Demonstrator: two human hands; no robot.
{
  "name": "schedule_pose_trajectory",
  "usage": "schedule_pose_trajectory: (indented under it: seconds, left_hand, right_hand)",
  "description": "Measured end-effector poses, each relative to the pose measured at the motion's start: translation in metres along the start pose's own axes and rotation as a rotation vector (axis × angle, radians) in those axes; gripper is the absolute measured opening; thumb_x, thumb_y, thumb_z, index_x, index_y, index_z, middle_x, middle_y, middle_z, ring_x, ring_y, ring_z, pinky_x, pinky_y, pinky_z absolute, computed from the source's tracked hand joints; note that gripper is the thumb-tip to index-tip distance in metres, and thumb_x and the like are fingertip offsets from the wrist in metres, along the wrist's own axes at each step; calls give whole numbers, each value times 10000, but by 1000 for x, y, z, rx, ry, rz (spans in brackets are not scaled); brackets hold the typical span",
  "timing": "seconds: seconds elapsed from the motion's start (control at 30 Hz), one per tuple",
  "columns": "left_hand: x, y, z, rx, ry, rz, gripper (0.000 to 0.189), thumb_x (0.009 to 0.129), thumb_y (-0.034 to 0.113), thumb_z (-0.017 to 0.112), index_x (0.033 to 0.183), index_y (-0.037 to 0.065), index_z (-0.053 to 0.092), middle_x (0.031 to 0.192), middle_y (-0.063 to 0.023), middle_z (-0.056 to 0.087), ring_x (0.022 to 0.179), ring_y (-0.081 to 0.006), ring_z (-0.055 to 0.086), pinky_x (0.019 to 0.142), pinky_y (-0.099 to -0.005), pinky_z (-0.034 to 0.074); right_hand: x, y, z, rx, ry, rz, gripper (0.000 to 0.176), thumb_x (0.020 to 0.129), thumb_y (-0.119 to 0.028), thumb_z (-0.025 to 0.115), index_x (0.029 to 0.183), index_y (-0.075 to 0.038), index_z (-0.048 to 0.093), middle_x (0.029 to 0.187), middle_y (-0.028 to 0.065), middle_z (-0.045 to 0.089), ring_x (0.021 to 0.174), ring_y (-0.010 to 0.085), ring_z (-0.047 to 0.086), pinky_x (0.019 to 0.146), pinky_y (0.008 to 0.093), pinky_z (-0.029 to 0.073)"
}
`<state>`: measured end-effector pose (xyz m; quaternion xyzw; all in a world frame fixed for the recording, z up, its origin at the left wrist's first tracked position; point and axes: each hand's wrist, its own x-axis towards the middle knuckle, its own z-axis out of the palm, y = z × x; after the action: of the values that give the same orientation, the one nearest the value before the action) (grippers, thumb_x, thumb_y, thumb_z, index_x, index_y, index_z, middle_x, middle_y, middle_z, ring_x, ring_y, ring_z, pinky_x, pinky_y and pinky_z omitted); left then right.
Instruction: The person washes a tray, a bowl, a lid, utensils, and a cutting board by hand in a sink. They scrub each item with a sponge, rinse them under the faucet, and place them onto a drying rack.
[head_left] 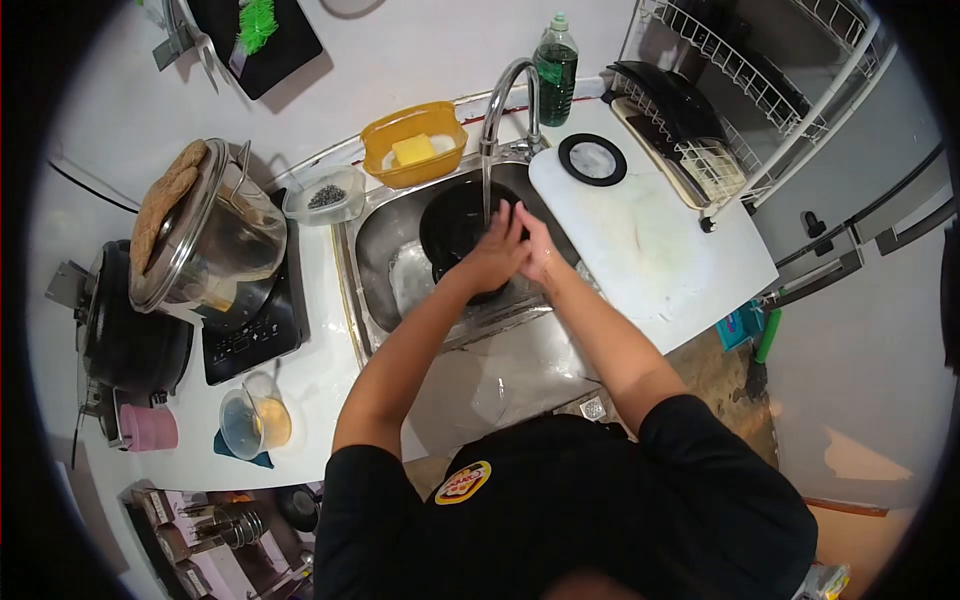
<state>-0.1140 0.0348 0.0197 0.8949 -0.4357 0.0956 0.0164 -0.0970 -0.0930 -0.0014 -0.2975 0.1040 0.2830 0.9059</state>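
Note:
Water runs from the curved metal tap (488,140) in a thin stream. Both hands meet beside the stream, above a black pot (445,225) in the steel sink (372,250). My left hand (495,260) lies with its fingers stretched out against the other hand. My right hand (540,250) is held up against it, palm inward, its fingers extended and partly covered by the left. Nothing shows between them. The hands hide the right side of the pot, and whitish suds (410,275) sit in the sink to its left.
Right of the sink, a white board (640,235) carries a black-rimmed glass lid (592,160). Behind are a yellow basin (375,135) with a sponge (412,150) and a green soap bottle (556,75). A dish rack (740,150) stands right; a large steel pot (235,230) stands left.

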Motion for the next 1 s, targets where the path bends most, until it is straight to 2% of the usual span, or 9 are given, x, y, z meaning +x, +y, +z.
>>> schedule_pose_trajectory:
  seconds: [0.13,0.2,0.3,0.43,0.6,0.77,0.87,0.93,1.0]
  left_hand:
    - [-6,27,-73,-572,-108,-514,297,840,186,478,1087,40,554,1105,-249,535,1002,-345,556,808,-422,455]
    - [-4,-1,-31,-670,454,-532,223,805,121,515,1004,55,594,853,-183,625,762,-276,627,673,-355,473]
    - [1,-46,15,-1201,618,-721,187,861,54,457,972,-2,598,844,-44,635,748,-91,547,662,-248,444]
    - [3,-31,-24,-1721,613,-709,214,882,36,422,1028,-12,570,937,-50,619,847,-98,557,719,-228,438]
    - [1,-16,-53,-1549,399,-673,216,869,34,460,1049,-20,565,895,-51,626,750,-93,582,701,-217,453]
    - [2,-28,-53,-1493,410,-788,199,876,76,456,996,-11,588,858,-23,617,761,-84,559,692,-220,439]
    - [-1,-37,-52,-1397,294,-705,248,854,33,458,1067,-26,571,896,-31,618,789,-72,535,730,-212,413]
    - [-2,-34,-69,-1449,194,-630,255,853,44,472,1080,-26,565,914,-34,619,802,-71,537,740,-211,416]
    - [-2,-30,-90,-1633,269,-640,262,839,59,507,1081,-19,568,930,-46,624,816,-82,552,744,-230,432]
  right_hand:
    - [1,-39,2,-160,-2,33,704,797,-559,511,1246,-30,393,1266,158,439,1111,344,458,886,507,389]
    - [1,-29,31,-451,152,-13,734,807,-524,509,1281,8,331,1346,190,328,1196,413,350,923,581,312]
    - [33,34,43,-1949,286,-745,629,829,-299,499,1302,33,251,1371,248,227,1250,449,233,942,570,287]
    - [13,26,55,-1719,324,-1391,403,840,-165,451,1178,43,385,1299,258,336,1182,416,354,894,491,366]
    - [21,-50,67,-1536,286,-445,409,927,-294,285,1199,-19,417,1151,231,490,1089,369,447,903,428,365]
    - [15,8,75,-1722,263,-1436,335,896,-188,346,1158,-1,438,1166,219,436,1089,391,405,954,438,311]
    - [24,-16,53,-1765,46,-1263,317,906,-232,322,950,-15,550,1047,174,513,1061,357,426,884,417,353]
    - [61,-32,19,-1303,-27,-1125,310,906,-270,372,984,-28,549,962,182,565,946,274,533,838,355,401]
    - [57,-47,10,-378,-320,-296,449,913,-447,356,1098,-72,521,993,125,570,964,198,508,867,318,400]
